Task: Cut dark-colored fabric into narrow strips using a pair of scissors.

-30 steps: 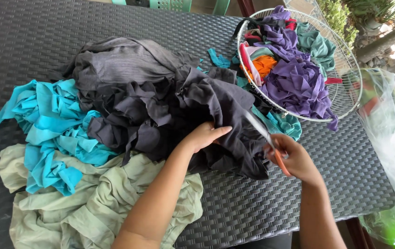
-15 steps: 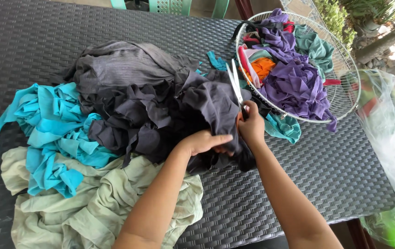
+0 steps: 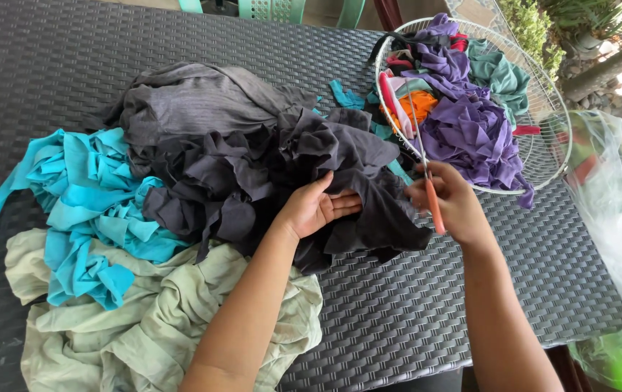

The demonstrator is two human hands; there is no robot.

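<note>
Scissors (image 3: 422, 156) upright in right hand (image 3: 450, 203), blades pointing away

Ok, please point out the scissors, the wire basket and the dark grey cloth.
scissors (image 3: 435, 205), head view, on the orange handle in the right hand (image 3: 450, 203).
wire basket (image 3: 554, 120), head view, on its bare white rim.
dark grey cloth (image 3: 253, 163), head view, on the crumpled middle of the pile.

Your only view comes from the camera on your head, looking steeply down and forward across the dark woven-pattern bench (image 3: 412, 319). It sits close, at arm's reach, with both forearms entering from the bottom edge. No second view overlaps it.
</note>
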